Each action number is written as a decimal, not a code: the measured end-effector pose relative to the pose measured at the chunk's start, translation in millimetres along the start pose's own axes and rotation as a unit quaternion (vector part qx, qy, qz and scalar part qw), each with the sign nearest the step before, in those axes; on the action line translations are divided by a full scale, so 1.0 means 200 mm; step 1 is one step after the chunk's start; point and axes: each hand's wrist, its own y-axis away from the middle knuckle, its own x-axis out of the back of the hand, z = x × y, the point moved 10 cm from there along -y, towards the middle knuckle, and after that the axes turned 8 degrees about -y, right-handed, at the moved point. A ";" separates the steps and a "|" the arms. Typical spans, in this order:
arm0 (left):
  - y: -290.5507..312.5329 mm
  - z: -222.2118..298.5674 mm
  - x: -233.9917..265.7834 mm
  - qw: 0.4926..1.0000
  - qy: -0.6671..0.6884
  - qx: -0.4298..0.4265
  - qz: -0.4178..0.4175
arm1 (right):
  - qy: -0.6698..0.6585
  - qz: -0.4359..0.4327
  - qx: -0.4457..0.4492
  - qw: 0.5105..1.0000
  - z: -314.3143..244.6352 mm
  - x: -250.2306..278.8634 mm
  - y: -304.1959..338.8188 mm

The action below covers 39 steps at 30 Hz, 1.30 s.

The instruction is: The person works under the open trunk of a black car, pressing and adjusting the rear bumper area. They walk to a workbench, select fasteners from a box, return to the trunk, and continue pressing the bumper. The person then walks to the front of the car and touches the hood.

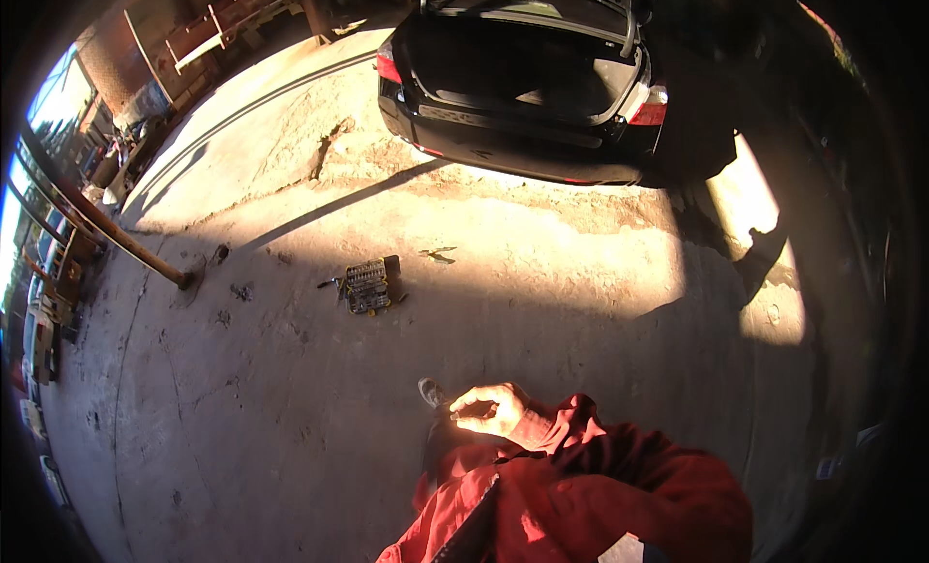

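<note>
My right hand [498, 411] is in front of my body, lit by the sun, with its red sleeve [619, 456] reaching in from the right. The thumb and fingers curve toward each other as in a pinch. Something small and dark may sit at the fingertips, but I cannot make out what it is. My left hand does not show. Just beyond the right hand a light shoe [431, 392] rests on the concrete floor. Farther off on the floor lies an open socket set case [367, 287] with rows of metal pieces.
A black car [523, 142] with its trunk raised stands ahead. Small yellowish tools [438, 255] lie right of the case. A rusty metal pole [126, 239] slants down at the left, near stacked clutter [126, 156]. Sunlight and shadow split the concrete floor [261, 398].
</note>
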 end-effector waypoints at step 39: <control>-3.36 3.90 3.68 0.989 -0.101 -0.080 0.068 | -0.228 0.296 -0.131 0.918 1.05 2.37 -4.68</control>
